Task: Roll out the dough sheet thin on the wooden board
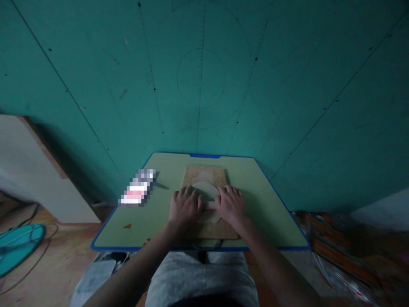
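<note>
A round sheet of pale dough [207, 190] lies on a wooden board [206, 174] on a green table with a blue rim [271, 200]. Across the dough runs a pale rolling pin [209, 205], only its middle showing between my hands. My left hand [185, 207] lies flat on its left end with the fingers stretched forward. My right hand [230, 204] lies flat on its right end in the same way. Both palms press down on the pin.
A pixelated object [138, 192] lies on the table left of the board, with a thin dark blade [162, 186] beside it. A teal wall stands right behind the table. A white panel [32, 170] leans at the left, and clutter covers the floor at right.
</note>
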`<control>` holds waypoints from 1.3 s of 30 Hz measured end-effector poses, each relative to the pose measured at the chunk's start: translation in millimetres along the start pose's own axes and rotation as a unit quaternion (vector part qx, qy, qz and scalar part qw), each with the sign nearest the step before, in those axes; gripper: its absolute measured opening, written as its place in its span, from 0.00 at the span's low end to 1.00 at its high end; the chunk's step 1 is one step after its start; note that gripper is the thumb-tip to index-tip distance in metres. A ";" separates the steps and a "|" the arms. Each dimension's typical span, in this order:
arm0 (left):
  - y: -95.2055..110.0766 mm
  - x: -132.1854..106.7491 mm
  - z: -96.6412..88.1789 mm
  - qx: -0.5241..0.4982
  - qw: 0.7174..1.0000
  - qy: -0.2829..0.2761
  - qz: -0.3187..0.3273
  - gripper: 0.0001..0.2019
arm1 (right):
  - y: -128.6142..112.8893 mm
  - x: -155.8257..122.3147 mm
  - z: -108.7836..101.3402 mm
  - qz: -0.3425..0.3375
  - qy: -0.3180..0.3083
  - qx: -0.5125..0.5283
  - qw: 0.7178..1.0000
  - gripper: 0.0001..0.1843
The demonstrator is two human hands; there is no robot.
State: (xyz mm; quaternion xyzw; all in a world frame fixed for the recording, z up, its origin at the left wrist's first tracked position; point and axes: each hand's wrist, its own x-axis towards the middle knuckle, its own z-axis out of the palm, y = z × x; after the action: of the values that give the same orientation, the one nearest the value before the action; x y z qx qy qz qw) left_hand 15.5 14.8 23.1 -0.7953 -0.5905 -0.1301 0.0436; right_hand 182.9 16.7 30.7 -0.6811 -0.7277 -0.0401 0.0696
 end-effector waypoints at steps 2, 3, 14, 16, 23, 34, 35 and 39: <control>3.0 6.3 0.4 -0.003 1.000 -0.012 -0.001 0.18 | -2.8 5.2 0.6 -0.007 0.002 0.003 1.000 0.16; 3.5 10.2 0.4 -0.004 1.000 -0.019 -0.006 0.18 | -3.5 9.0 1.0 -0.010 0.003 0.005 1.000 0.16; -10.0 60.9 11.0 -0.005 0.999 -0.046 -0.011 0.17 | 0.7 62.7 3.8 -0.012 0.011 0.052 0.999 0.14; -12.1 67.6 11.2 -0.007 0.999 -0.052 -0.001 0.17 | 1.7 70.6 4.4 -0.016 0.016 0.055 0.998 0.14; -18.3 95.6 12.9 -0.007 0.998 -0.058 0.016 0.17 | 4.8 99.0 8.2 -0.017 0.002 0.030 0.999 0.14; -23.5 121.3 19.4 -0.006 0.998 -0.058 0.004 0.17 | 7.3 124.5 20.0 0.010 0.005 0.018 1.000 0.15; -24.2 123.2 20.2 -0.006 0.998 -0.060 0.002 0.17 | 7.5 126.1 20.9 0.012 0.003 0.019 1.000 0.15; -26.5 130.2 23.3 -0.010 0.998 -0.064 -0.002 0.17 | 8.6 132.1 24.3 0.013 0.000 0.025 1.000 0.16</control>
State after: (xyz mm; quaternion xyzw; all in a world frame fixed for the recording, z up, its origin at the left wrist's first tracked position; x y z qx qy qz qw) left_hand 28.9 148.8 32.0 -0.8014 -0.5921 -0.0846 -0.0028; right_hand 182.1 151.3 26.9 -0.6885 -0.7197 -0.0209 0.0875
